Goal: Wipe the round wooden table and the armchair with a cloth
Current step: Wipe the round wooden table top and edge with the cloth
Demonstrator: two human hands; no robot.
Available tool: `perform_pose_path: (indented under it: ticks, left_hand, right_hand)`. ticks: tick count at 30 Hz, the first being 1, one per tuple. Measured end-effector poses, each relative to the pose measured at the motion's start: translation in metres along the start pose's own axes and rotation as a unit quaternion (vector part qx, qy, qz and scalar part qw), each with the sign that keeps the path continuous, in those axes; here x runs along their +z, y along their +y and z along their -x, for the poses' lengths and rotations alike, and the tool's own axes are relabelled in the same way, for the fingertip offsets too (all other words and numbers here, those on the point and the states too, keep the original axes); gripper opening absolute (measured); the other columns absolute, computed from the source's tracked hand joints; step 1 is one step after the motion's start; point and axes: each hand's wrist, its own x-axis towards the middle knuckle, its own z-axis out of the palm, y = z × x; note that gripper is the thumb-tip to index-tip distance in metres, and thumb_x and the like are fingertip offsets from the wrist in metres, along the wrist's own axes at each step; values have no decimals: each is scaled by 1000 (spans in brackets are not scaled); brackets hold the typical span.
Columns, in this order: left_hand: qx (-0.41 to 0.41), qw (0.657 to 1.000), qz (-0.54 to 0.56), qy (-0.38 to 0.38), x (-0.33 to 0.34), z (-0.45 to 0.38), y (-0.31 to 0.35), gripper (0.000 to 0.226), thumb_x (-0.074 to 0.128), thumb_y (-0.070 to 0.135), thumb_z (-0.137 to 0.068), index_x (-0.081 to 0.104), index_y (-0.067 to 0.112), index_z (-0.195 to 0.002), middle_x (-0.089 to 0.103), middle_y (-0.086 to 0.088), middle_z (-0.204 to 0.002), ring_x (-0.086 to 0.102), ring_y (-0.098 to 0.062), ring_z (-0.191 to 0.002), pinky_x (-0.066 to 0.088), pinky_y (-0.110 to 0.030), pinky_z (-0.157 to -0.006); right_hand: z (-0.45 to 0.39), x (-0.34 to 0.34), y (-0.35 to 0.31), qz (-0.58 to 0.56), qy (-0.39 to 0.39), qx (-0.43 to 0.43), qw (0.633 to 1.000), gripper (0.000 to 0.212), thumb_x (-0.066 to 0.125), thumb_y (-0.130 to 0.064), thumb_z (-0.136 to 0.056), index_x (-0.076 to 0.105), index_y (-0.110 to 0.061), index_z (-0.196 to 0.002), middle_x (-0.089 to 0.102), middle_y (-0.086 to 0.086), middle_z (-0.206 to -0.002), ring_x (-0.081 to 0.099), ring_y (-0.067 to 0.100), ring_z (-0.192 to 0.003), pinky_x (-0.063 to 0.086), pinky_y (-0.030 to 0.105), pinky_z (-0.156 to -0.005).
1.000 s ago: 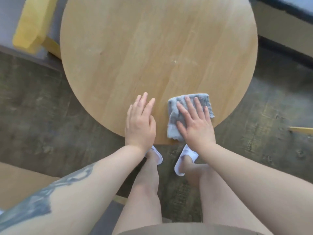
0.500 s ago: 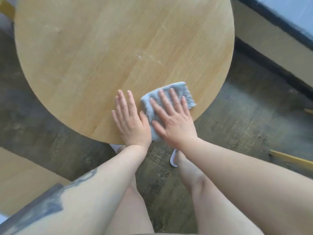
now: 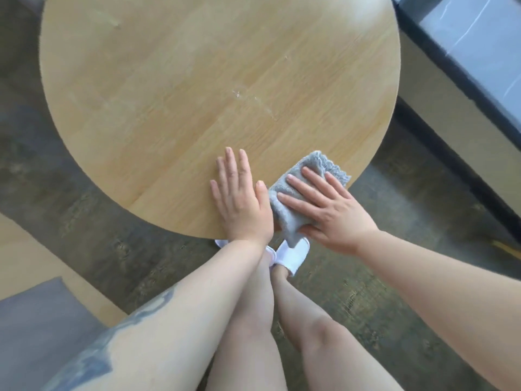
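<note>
The round wooden table point(image 3: 183, 94) fills the upper part of the head view, with faint pale smears near its middle. A folded grey cloth point(image 3: 324, 162) lies at the table's near right rim, and one end hangs over the edge. My right hand point(image 3: 332, 213) presses flat on the cloth with straight, spread fingers, its thumb beside the hanging end. My left hand point(image 3: 242, 204) rests flat on the bare wood just left of the cloth, its thumb touching the cloth's edge.
My legs and white slippers point(image 3: 293, 258) stand on the dark floor below the table's rim. A wooden piece with a grey pad point(image 3: 33, 320) sits at the lower left. A low beige ledge point(image 3: 451, 122) with a dark base runs along the right.
Both hands and the cloth have slid right along the table's near rim. The cloth's near end now hangs further over the edge.
</note>
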Motion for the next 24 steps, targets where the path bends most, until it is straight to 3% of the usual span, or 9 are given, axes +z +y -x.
perform_pose_path:
  ticks: [6, 9, 11, 14, 15, 17, 19, 20, 24]
  left_hand:
    - [-28, 999, 26, 30, -2, -19, 1, 64, 22, 37, -92, 23, 16, -152, 15, -2, -160, 9, -19, -148, 3, -38, -117]
    - [-13, 999, 32, 20, -11, -21, -4, 63, 23, 38, -93, 22, 16, -153, 13, -1, -161, 6, -17, -148, 0, -36, -117]
    - [-2, 1000, 22, 17, -13, -22, -11, 64, 24, 38, -93, 22, 16, -153, 13, 0, -161, 5, -17, -148, -1, -36, -117]
    - [-17, 999, 42, 21, -10, -28, -6, 64, 23, 39, -93, 22, 16, -152, 14, -1, -161, 6, -16, -148, -1, -36, -117]
    - [-24, 998, 58, 25, -10, -30, -1, 64, 22, 40, -93, 22, 15, -152, 14, -1, -161, 6, -16, -148, -2, -35, -117]
    - [-38, 995, 82, 33, -10, -35, 8, 63, 20, 40, -94, 20, 16, -152, 12, 0, -161, 4, -15, -148, -3, -33, -117]
    - [-31, 995, 85, 33, -9, -36, 13, 61, 21, 38, -95, 19, 17, -153, 11, 1, -161, 2, -13, -148, -7, -28, -116]
    - [-26, 996, 85, 32, -7, -35, 15, 61, 22, 37, -95, 19, 16, -153, 11, 1, -161, 2, -13, -148, -8, -26, -116]
    - [-57, 996, 50, 49, 12, -30, 26, 61, 24, 36, -95, 21, 15, -152, 15, -1, -160, 7, -16, -148, -5, -31, -116]
  right_hand:
    - [-56, -12, -77, -141, 29, 316, 938, 68, 29, -60, -89, 12, -38, -152, -3, -7, -159, -10, 23, -148, -4, 44, -118]
    - [-39, -10, -49, -65, -22, 72, 995, 59, 27, -56, -96, 16, -38, -150, 12, -6, -160, 4, 24, -148, 10, 48, -117]
    - [-51, -19, -4, -47, -24, 40, 998, 58, 27, -57, -95, 16, -40, -150, 12, -8, -160, 4, 21, -148, 9, 47, -118]
    - [-106, -33, -7, -100, 31, 320, 941, 62, 24, -54, -93, 9, -39, -151, 3, -5, -161, -5, 23, -148, 0, 47, -119]
    - [-116, -33, -25, -105, 27, 317, 942, 63, 23, -53, -92, 9, -37, -152, 5, -3, -161, -4, 24, -148, 0, 48, -119]
    - [-100, -23, -44, -77, 0, 123, 989, 65, 28, -50, -92, 17, -29, -152, 16, -1, -160, 5, 26, -148, 9, 49, -118]
    - [-71, -21, -1, -22, -20, -54, 998, 59, 32, -50, -95, 23, -28, -150, 22, -3, -158, 12, 24, -147, 14, 47, -117]
    - [-66, -22, 24, -7, -13, -50, 999, 58, 31, -52, -96, 23, -31, -149, 21, -4, -158, 12, 23, -147, 14, 47, -117]
    - [-103, -32, 28, -59, 45, 304, 950, 59, 26, -51, -97, 13, -34, -152, 8, -3, -161, -1, 24, -148, -3, 43, -119]
